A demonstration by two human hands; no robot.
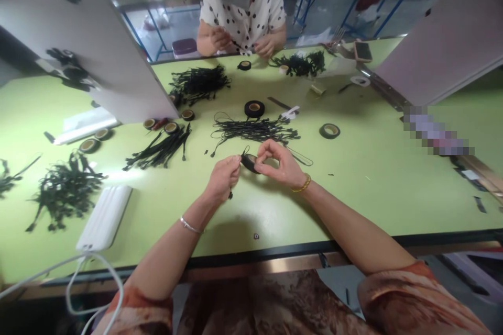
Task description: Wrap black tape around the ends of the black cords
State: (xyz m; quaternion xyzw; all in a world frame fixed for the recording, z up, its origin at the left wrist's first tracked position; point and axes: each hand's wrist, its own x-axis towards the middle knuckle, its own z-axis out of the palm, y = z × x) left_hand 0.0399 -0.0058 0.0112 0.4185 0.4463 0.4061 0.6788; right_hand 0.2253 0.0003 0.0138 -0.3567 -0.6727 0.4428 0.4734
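My left hand point(223, 180) is closed on a thin black cable point(231, 194), whose small end hangs below the fingers. My right hand point(281, 165) pinches a roll of black tape point(249, 163), held tilted just right of the left fingertips. The roll's edge comes close to the cable; whether tape sticks to it I cannot tell. Just beyond both hands lies a bundle of black cables point(255, 130) on the green table point(353, 193). Another black tape roll point(254, 109) lies behind that bundle, and one more roll point(329, 131) sits to the right.
A white power bank point(105, 217) with a white cord lies at left. More cable bundles point(161, 147) and tape rolls point(89, 145) are spread leftward. White panels point(129, 57) stand at both sides. Across the table, a person in a dotted top point(243, 21) works with both hands.
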